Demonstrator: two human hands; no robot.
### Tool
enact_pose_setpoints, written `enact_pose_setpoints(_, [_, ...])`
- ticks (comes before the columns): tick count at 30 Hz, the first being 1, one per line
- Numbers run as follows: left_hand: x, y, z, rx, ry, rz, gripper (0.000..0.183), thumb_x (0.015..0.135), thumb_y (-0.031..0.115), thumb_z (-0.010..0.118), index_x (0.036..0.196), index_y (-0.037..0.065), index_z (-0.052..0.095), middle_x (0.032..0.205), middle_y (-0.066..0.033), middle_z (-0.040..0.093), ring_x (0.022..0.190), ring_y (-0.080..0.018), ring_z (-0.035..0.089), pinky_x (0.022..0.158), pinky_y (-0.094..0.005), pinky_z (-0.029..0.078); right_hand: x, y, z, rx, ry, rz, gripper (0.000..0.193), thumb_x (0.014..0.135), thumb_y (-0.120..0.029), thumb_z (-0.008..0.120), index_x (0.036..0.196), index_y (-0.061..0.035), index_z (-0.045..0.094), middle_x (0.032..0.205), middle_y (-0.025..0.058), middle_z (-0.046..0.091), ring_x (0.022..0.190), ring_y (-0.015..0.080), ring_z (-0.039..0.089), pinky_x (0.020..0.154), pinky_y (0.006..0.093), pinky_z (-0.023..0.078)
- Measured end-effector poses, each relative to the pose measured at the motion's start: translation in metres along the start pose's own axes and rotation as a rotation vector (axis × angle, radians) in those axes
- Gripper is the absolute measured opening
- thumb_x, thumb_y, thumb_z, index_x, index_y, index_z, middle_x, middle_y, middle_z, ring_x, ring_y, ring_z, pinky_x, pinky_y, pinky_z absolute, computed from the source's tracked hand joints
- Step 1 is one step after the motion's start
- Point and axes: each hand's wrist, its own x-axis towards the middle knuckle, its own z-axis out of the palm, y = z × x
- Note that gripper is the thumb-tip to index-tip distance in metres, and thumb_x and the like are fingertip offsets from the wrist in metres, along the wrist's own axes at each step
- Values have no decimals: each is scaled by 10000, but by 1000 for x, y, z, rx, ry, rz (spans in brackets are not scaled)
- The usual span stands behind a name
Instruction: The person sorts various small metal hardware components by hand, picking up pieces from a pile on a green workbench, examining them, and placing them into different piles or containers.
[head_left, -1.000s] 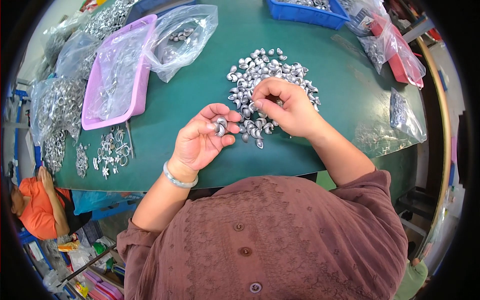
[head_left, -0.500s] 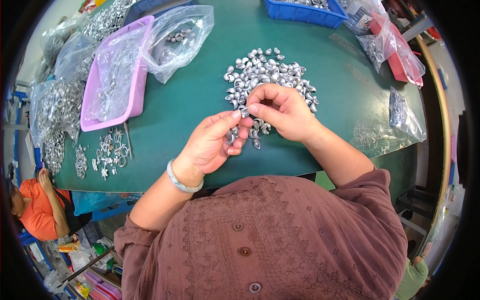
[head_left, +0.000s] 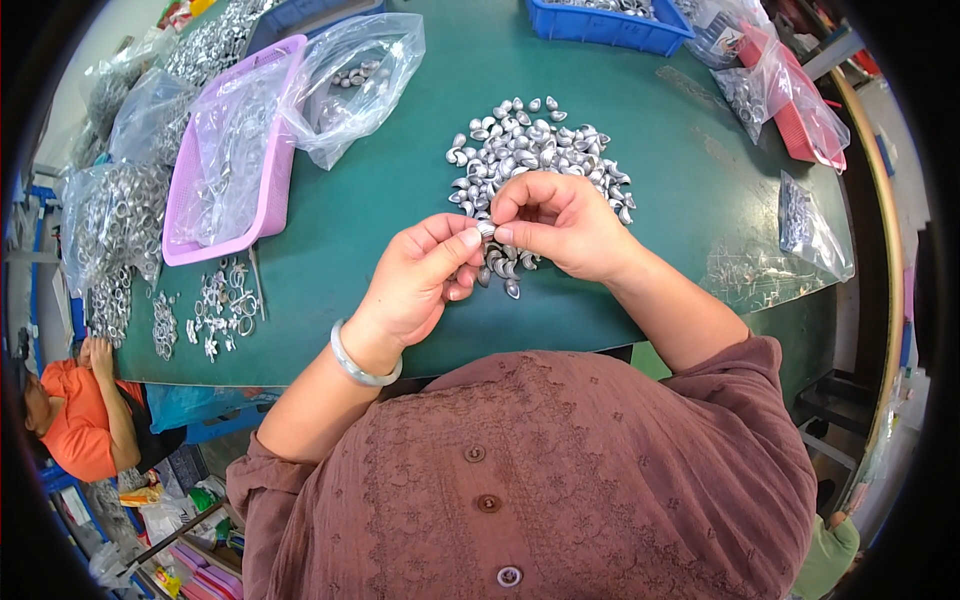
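Observation:
Between my two hands is a small silver metal piece (head_left: 486,231), rounded and ridged like a shell. My left hand (head_left: 415,275), with a pale bangle on its wrist, pinches it between thumb and forefinger while the other fingers curl in. From the other side my right hand (head_left: 572,228) grips the same piece with thumb and bent forefinger. Just beyond lies a loose pile of similar curved silver pieces (head_left: 540,150) on the green table (head_left: 400,200). Several more of these pieces (head_left: 508,266) rest on the near side, partly hidden by my hands.
To the left stands a pink basket (head_left: 277,190) lined with clear plastic, beside an open plastic bag (head_left: 345,120). Small rings and metal parts (head_left: 225,305) lie near the table's left edge. A blue tray (head_left: 610,28), a red basket (head_left: 800,125) and a clear bag (head_left: 812,230) stand farther off.
The fingers of my left hand have curled in more, and the hand has shifted slightly. The held piece is turned, with its ridged side now showing. My right hand has hardly moved.

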Motion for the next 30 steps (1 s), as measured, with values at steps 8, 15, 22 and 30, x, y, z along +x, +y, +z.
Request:
enact_pose_setpoints(8, [-1,-2,-1,10,-87,153,131,821,99,586,927,34,544,723,13,520,571,-36,447,476,-148,339,-2,-2,7,-159,57,-119,110,746,7,602,853,-10,585,791,9,555,716,78,524,662,219,438])
enact_pose_setpoints(15, [-2,-4,-2,22,-83,180,122,820,78,580,930,34,548,726,8,525,573,-45,451,480,-154,344,0,-4,6,-312,33,-225,139,731,13,607,865,-20,591,768,23,552,709,105,539,640,233,433])
enact_pose_setpoints(22, [0,-4,-4,-80,-63,118,142,854,134,537,952,32,544,744,-6,532,595,-61,459,503,-169,358,0,-5,7,-353,55,-225,114,735,6,604,845,-20,594,762,30,559,694,105,542,622,236,439])
enact_pose_setpoints(30, [3,-7,-3,-109,-47,94,167,873,172,506,959,33,541,747,-8,525,605,-75,453,506,-181,358,-3,-2,10,-370,74,-202,108,751,9,582,854,-16,596,769,33,563,699,98,544,633,231,444])
